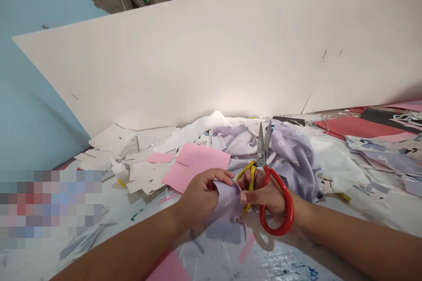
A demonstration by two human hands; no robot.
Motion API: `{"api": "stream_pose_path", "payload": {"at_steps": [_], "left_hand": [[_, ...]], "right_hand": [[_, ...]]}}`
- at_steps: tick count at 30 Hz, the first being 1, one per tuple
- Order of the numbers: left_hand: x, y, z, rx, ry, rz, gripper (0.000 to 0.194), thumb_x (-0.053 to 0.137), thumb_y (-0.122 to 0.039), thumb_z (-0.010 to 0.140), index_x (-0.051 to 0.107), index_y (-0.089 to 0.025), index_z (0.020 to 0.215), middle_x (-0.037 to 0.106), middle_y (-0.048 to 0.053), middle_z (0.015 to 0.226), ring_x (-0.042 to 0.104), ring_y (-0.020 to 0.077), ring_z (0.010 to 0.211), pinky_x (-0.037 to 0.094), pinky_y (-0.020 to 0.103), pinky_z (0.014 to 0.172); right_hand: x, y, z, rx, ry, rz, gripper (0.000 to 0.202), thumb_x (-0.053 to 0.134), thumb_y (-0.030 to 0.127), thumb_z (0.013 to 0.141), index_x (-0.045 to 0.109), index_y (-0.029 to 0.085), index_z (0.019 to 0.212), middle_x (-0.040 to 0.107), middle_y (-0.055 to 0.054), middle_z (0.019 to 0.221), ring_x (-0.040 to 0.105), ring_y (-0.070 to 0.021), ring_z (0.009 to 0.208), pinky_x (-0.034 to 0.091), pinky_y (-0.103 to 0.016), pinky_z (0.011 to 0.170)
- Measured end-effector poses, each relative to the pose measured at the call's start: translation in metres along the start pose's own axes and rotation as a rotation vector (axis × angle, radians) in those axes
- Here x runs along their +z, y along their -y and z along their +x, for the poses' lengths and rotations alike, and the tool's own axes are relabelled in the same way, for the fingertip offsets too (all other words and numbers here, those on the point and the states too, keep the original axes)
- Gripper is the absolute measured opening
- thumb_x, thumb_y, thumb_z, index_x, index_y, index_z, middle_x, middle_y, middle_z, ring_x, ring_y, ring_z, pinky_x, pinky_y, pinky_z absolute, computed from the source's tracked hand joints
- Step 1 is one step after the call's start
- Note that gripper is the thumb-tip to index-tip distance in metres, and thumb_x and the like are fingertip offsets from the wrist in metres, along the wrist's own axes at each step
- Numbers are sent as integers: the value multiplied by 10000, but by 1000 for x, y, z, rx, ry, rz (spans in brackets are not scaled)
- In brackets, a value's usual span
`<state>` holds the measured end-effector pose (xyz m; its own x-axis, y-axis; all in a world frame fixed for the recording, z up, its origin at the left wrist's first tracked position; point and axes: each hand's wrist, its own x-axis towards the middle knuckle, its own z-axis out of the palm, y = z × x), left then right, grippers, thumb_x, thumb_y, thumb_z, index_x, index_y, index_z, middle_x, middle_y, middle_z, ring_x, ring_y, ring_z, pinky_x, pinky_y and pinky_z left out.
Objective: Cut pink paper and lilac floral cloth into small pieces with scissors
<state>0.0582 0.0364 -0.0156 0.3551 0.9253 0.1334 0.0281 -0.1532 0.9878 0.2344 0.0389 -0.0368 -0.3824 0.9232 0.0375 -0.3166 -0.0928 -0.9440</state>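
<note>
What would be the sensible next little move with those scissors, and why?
Probably tip the scissors down toward the lilac fabric piece. The right hand holds them with blades slightly parted, pointing up and away, while the left hand pinches the fabric's edge beside them, so nothing is between the blades yet.

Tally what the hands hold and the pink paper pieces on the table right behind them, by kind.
Scissors, in the right hand: 1
Lilac fabric piece, pinched by both the left hand and the right hand: 1
Large pink sheet: 1
Small pink scrap: 1
Total: 4
</note>
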Motion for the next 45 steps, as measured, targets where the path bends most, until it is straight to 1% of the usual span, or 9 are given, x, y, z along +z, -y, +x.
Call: {"api": "stream_pose_path", "payload": {"at_steps": [4,10,16,26,29,34,36,39,45], "left_hand": [[6,4,-1,-173,11,-184,106,592,-203,688,609,-195,792,597,46,937,589,163,729,463,262,581],[2,3,-1,-245,135,-517,486,515,-526,740,469,-206,1103,598,69,889,587,197,750,476,336,645],[-1,8,-1,-289,117,-240,495,720,-211,607,507,-177,1052,605,84,911,588,195,736,487,338,635],[-15,-5,7,-421,314,-49,407,737,-169,537,567,-166,907,616,42,817,580,172,718,451,274,617],[-15,-10,10,-314,273,115,412,695,-204,586,550,-187,971,601,50,902,570,183,796,446,293,670],[-3,-24,-8,208,-139,500,141,528,-185,707,542,-201,847,553,33,907,503,154,871,405,268,743],[8,-27,-22,145,104,473,53,533,-206,711,548,-182,756,543,6,744,489,113,680,397,227,620],[24,-23,-36,-248,496,228,197,548,-347,731,575,-155,763,537,-8,615,453,80,511,344,189,472],[28,-5,-24,-129,275,137,377,428,-502,789,541,-145,746,536,24,673,483,124,620,380,246,607]], "right_hand": [[6,0,-3,-42,-119,-72,248,676,138,569,441,183,636,513,65,561,479,-81,498,399,-222,476],[15,4,-3,28,-273,28,188,595,157,518,437,192,615,446,94,416,385,-60,354,292,-196,365],[20,7,-3,26,-266,89,187,585,143,490,430,188,583,501,67,465,454,-89,409,357,-220,402],[4,1,0,6,-102,-45,288,699,213,563,428,186,657,489,68,528,442,-74,433,330,-219,416],[8,6,-1,36,-108,-48,308,703,197,541,409,191,635,460,89,481,385,-47,370,275,-198,370],[19,12,-3,-29,-279,-27,325,706,203,530,402,195,644,418,113,444,357,-31,360,262,-175,362],[21,17,-4,-67,-376,13,351,720,214,512,400,199,657,427,114,456,371,-34,370,276,-170,362],[25,25,-7,-100,-489,79,379,739,236,494,409,203,677,443,111,471,389,-44,385,309,-171,366],[31,33,-13,-51,-430,131,363,757,264,497,451,190,679,498,77,471,447,-72,418,359,-185,399]]}}
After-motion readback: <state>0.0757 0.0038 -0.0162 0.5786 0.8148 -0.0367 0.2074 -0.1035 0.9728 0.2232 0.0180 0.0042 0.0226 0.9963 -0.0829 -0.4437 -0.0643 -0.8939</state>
